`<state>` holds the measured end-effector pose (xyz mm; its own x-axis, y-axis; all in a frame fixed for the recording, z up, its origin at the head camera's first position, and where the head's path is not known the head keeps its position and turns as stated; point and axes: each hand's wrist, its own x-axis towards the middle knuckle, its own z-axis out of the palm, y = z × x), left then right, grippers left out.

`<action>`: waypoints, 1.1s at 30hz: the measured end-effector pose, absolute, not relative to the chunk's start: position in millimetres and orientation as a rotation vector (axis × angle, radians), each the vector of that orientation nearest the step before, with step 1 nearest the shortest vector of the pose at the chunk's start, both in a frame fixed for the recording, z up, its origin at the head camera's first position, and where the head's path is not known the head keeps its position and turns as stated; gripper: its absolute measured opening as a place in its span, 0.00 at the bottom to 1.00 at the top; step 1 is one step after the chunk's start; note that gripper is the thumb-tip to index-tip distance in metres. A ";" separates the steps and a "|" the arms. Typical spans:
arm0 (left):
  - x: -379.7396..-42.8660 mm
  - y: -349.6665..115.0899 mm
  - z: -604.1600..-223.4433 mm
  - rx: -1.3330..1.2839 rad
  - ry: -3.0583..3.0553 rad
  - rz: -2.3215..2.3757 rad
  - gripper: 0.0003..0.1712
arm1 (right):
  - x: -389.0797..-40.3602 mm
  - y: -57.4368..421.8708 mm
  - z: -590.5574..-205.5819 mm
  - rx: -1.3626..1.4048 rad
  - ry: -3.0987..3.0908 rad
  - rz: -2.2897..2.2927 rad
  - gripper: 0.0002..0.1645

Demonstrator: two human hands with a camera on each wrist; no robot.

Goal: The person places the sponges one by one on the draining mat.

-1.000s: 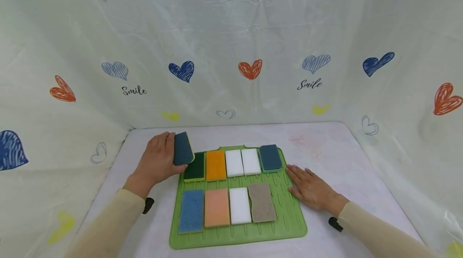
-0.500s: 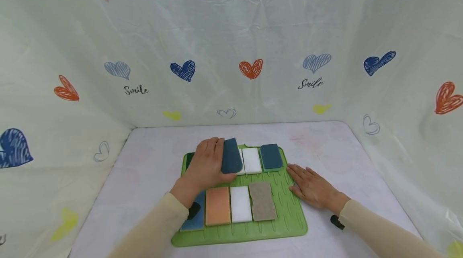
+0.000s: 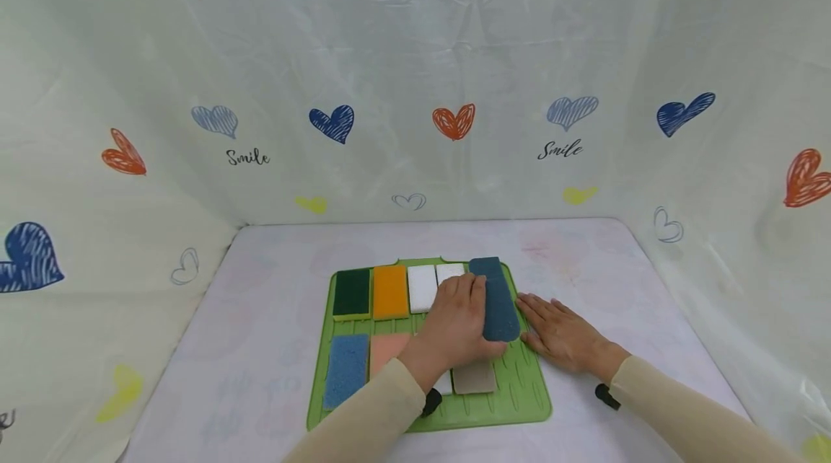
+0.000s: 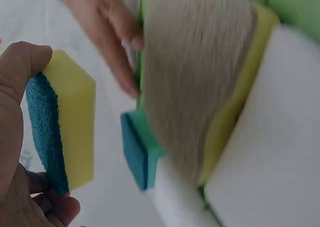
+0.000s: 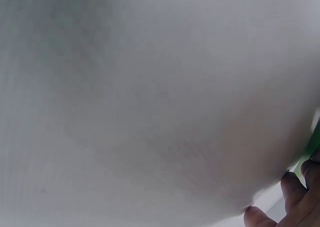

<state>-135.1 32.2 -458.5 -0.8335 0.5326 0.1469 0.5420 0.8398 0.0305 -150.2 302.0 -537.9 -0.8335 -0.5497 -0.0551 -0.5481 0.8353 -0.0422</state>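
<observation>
My left hand (image 3: 448,322) pinches a sponge (image 4: 75,127) with a dark blue scouring face and yellow foam, thumb on one side and fingers on the other. In the head view this sponge hangs over the right part of the green ridged mat (image 3: 524,394). It partly hides a blue-topped sponge with green foam (image 3: 483,265) in the back right corner. Below my left hand lies a grey sponge (image 3: 474,379), yellow underneath in the left wrist view. My right hand (image 3: 561,333) rests flat on the table, fingertips at the mat's right edge.
The back row also holds a dark green sponge (image 3: 353,292), an orange one (image 3: 390,292) and two white ones (image 3: 423,288). In front lie a blue sponge (image 3: 345,371) and a peach one (image 3: 386,349), with a white one mostly hidden. Heart-printed sheeting surrounds the table.
My left hand has carried the blue-and-yellow sponge from the mat's back left corner across to the right side. The right hand has stayed at the mat's edge.
</observation>
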 end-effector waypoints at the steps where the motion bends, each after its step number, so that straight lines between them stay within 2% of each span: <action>1: -133.2 37.6 -462.1 -0.862 -2.890 -0.095 0.65 | -150.4 301.9 -537.4 -0.888 2.943 -0.029 0.40; 10: -119.9 62.5 -485.0 -0.939 -2.887 0.047 0.65 | -150.2 303.5 -533.9 -0.941 2.927 0.007 0.37; 33: -117.0 66.5 -509.8 -0.971 -2.963 0.123 0.67 | -150.6 304.8 -536.8 -0.958 2.951 -0.045 0.38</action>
<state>-117.0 66.5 -509.8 -0.8063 0.5915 -0.0042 0.5898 0.8034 -0.0812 -150.6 304.8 -536.8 -0.8088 -0.5874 -0.0276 -0.5863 0.8091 -0.0392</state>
